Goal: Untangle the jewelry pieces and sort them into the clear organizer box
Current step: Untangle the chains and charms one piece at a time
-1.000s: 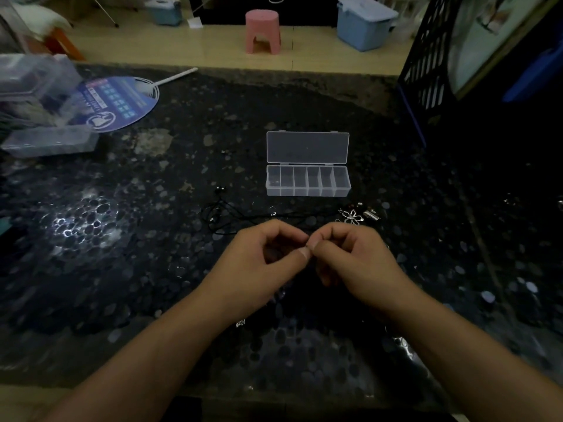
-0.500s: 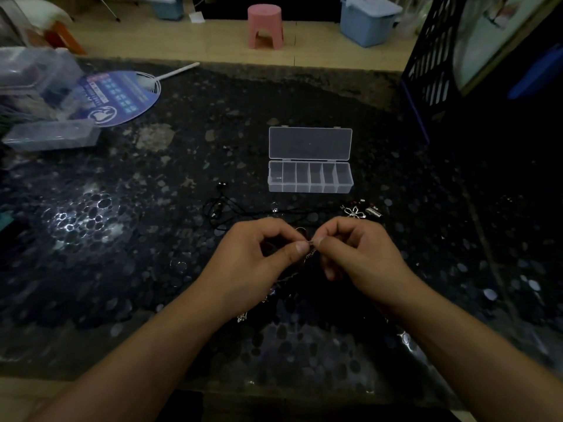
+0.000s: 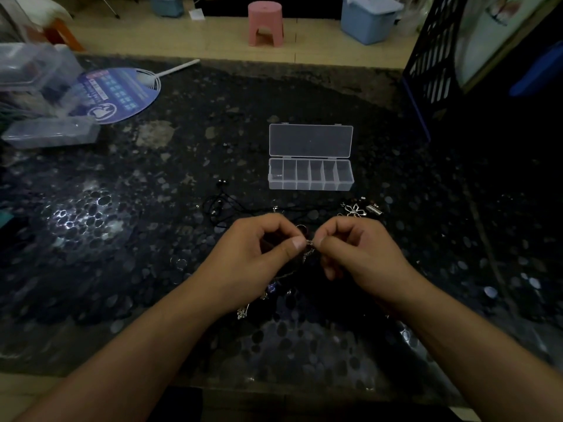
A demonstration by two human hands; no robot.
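My left hand point(image 3: 256, 257) and my right hand point(image 3: 356, 254) are close together above the dark table, both pinching a thin silver chain point(image 3: 309, 246) between thumb and fingertips. The chain hangs down below the hands toward a small charm point(image 3: 242, 313). The clear organizer box point(image 3: 310, 175) stands open just beyond, lid flat behind it, with something small in its leftmost compartment. A black cord necklace point(image 3: 219, 208) lies left of the hands, and a silver flower pendant point(image 3: 355, 210) with other small pieces lies to the right.
A blue round fan point(image 3: 118, 92) and clear plastic containers point(image 3: 51, 134) sit at the far left. A black lattice crate point(image 3: 435, 56) stands at the far right. A pink stool point(image 3: 265, 22) and a blue bin point(image 3: 368, 18) are on the floor beyond.
My hands have drawn slightly apart, exposing a short stretch of the chain between the fingertips. The view has shifted a little downward.
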